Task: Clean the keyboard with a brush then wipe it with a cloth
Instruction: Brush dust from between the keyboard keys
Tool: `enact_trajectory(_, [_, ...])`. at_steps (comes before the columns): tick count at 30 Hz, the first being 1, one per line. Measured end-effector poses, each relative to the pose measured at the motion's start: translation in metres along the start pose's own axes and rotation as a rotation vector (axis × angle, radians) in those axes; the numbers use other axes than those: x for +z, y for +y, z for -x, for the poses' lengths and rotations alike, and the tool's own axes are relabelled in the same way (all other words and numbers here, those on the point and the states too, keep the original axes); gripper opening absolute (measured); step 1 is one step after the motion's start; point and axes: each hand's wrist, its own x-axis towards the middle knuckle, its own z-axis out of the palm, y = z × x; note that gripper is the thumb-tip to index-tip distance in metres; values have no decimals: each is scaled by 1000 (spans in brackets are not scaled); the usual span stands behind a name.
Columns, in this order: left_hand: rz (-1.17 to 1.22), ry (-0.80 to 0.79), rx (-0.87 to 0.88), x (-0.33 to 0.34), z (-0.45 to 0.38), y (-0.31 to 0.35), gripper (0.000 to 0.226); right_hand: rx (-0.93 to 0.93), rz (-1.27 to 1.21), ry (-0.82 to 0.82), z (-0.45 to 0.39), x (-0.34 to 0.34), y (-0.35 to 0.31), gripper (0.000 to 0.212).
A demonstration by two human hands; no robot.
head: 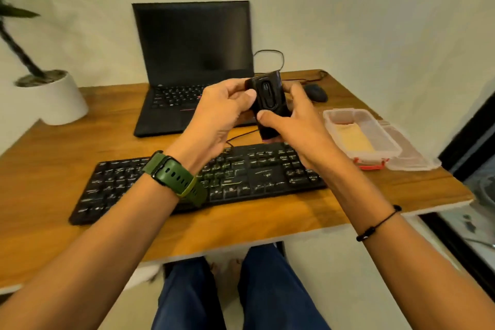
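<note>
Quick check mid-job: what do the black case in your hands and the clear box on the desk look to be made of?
Black oblong case, gripped by left hand and right hand: probably glossy hard plastic, judging by its sheen. Clear lidless box: translucent plastic, contents showing through, red clips.

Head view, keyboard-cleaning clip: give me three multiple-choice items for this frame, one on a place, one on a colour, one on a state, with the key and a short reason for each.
1. Where is the clear plastic container?
A. On the table, right of the keyboard
B. On the laptop
C. On the floor

2. What colour is the watch strap on the left wrist?
A. Red
B. White
C. Green

3. What is the state of the black cleaning tool?
A. Lying on the keyboard
B. Held up in both hands
C. Inside the container

Key: 1 A, it sits on the wood near the table's right edge. 2 C, the band is dark green. 3 B, the left hand and right hand grip it above the keys.
</note>
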Motion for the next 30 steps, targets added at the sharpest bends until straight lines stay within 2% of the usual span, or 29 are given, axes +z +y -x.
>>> enact_trajectory(7, [-47, 78, -6, -54, 43, -4, 26, 14, -203, -186, 22, 50, 13, 43])
enact_trajectory(14, [-16, 125, -14, -70, 52, -10, 26, 39, -272, -175, 27, 73, 17, 36])
enact_trajectory(30, [-48, 138, 24, -68, 50, -13, 30, -75, -234, -85, 23, 88, 23, 22])
